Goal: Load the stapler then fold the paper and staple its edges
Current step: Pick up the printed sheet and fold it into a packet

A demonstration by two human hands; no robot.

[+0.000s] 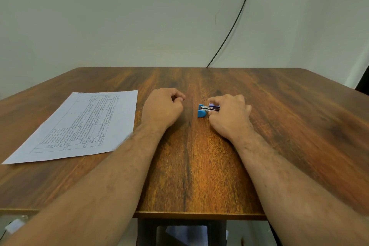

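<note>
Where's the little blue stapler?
Head view: the blue stapler sits on the table near the middle, held by the right hand, right of the left hand and paper.

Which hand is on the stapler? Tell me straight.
The right hand: its fingers curl round the blue stapler on the table. The left hand rests loosely curled clear of it, holding nothing visible.
</note>
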